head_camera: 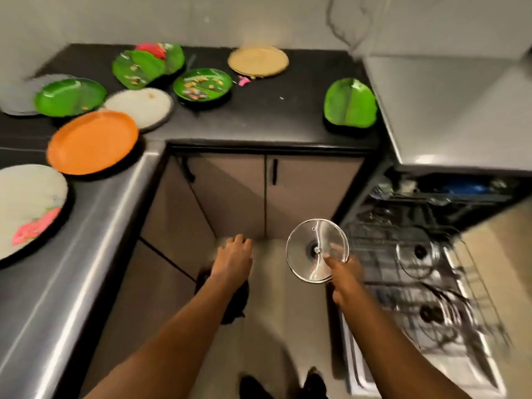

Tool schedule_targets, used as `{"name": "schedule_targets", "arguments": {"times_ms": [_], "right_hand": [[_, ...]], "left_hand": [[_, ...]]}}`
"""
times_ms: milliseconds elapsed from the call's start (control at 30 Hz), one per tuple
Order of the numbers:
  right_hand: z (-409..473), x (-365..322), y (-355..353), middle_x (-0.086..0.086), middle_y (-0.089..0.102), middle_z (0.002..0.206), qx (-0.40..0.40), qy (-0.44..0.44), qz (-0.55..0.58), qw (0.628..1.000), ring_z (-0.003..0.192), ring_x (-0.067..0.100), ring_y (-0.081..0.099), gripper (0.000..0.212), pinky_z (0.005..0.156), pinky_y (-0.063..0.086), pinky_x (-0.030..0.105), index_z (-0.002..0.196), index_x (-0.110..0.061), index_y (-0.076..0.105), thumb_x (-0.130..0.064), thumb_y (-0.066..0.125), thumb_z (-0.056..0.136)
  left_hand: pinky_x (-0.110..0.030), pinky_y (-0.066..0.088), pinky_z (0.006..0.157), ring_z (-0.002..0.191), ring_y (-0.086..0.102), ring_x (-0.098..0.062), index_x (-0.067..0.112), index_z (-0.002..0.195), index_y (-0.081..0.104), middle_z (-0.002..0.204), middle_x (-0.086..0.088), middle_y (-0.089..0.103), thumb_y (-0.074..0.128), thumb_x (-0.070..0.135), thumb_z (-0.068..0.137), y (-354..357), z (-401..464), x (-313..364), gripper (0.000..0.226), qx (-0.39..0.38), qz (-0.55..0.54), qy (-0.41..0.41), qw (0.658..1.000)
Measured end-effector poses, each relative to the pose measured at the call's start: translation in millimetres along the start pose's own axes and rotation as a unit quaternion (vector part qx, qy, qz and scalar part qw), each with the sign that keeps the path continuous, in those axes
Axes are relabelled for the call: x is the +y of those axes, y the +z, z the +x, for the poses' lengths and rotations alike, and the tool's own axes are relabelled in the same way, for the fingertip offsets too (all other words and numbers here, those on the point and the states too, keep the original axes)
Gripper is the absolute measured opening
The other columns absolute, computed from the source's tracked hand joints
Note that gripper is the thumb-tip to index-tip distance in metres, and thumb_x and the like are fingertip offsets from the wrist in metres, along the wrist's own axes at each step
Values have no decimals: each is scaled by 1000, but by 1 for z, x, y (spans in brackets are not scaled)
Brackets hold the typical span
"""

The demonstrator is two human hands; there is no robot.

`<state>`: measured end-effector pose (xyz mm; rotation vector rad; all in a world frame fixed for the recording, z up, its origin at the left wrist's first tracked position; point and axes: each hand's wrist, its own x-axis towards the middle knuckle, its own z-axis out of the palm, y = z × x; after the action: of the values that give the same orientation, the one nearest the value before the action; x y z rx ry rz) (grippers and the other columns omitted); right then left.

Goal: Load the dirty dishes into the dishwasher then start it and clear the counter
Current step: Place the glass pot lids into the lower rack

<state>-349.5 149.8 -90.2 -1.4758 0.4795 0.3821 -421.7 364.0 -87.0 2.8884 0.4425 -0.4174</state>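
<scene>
Dishwasher rack [414,286] lying right; right hand [347,273] fingers pinching round clear glass lid [316,250] by its edge, slip risk; left hand [234,259] fingers relaxed, holding nothing.

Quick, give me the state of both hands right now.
Left hand: open, holding nothing, fingers relaxed.
Right hand: gripping the glass lid at its edge, beside the dishwasher rack.
</scene>
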Motion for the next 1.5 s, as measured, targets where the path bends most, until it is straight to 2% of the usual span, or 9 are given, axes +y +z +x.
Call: {"name": "schedule_targets", "arguments": {"times_ms": [167, 233, 467, 800, 933, 1133, 1300, 1400, 1500], "right_hand": [[-7, 22, -110, 7, 63, 79, 93, 31, 28, 995, 56, 13, 57, 32, 48, 48, 21, 107, -9, 62, 15, 51, 88], [-12, 32, -157, 10, 62, 75, 132, 37, 35, 990, 50, 13, 56, 32, 43, 46, 20, 109, -6, 60, 16, 51, 88], [-33, 60, -312, 17, 70, 97, 174, 35, 15, 984, 74, 25, 66, 32, 60, 50, 32, 109, -9, 67, 9, 61, 84], [-57, 72, -471, 14, 72, 83, 201, 50, -51, 977, 70, 31, 70, 30, 64, 56, 36, 95, -23, 73, -3, 60, 76], [-37, 66, -503, 14, 69, 84, 234, 67, -64, 968, 58, 21, 61, 33, 57, 51, 28, 106, -17, 71, -1, 57, 80], [20, 58, -532, 9, 64, 73, 260, 79, -116, 956, 56, 20, 57, 29, 51, 47, 20, 102, -16, 69, 0, 55, 82], [88, 74, -552, 1, 67, 76, 248, 72, -179, 950, 80, 33, 66, 31, 79, 56, 46, 102, -28, 70, -9, 55, 81], [128, 85, -562, -3, 66, 75, 257, 59, -195, 945, 82, 34, 67, 33, 80, 56, 49, 80, -43, 65, -12, 55, 82], [168, 95, -571, -1, 67, 77, 259, 47, -225, 938, 79, 31, 67, 29, 75, 57, 49, 87, -40, 64, -15, 52, 81]], "left_hand": [[-43, 40, 99, 124, 44, -28, 15, 136, 43, 138, -6, 43, 51, 30, 97, 39, -13, 80, 43, -51, 39, 66, 996], [-43, 40, 100, 125, 43, -28, 15, 135, 44, 137, -7, 42, 52, 30, 97, 50, -18, 113, 42, -68, 37, 81, 994], [-42, 43, 98, 122, 45, -30, 10, 134, 45, 136, -10, 43, 53, 28, 97, 84, -55, 230, 42, -100, 18, 112, 989], [-45, 39, 101, 126, 43, -29, 13, 136, 42, 139, -9, 43, 54, 24, 95, 148, -113, 391, 44, -157, 21, 133, 978], [-47, 40, 101, 124, 44, -31, 10, 135, 43, 138, -12, 43, 55, 25, 94, 170, -105, 433, 45, -181, 14, 155, 971], [-48, 41, 101, 128, 40, -35, 9, 138, 40, 139, -15, 42, 57, 28, 93, 217, -46, 477, 51, -235, 13, 131, 963], [-45, 39, 103, 130, 40, -34, 9, 141, 37, 142, -16, 41, 56, 29, 95, 272, 4, 506, 54, -257, -27, 95, 961], [-44, 40, 102, 127, 42, -34, 7, 137, 40, 139, -17, 44, 56, 28, 94, 311, 22, 518, 51, -280, -55, 71, 956], [-42, 39, 103, 129, 41, -34, 7, 140, 37, 141, -17, 43, 55, 30, 95, 352, 32, 530, 54, -305, -64, 47, 949]]}}
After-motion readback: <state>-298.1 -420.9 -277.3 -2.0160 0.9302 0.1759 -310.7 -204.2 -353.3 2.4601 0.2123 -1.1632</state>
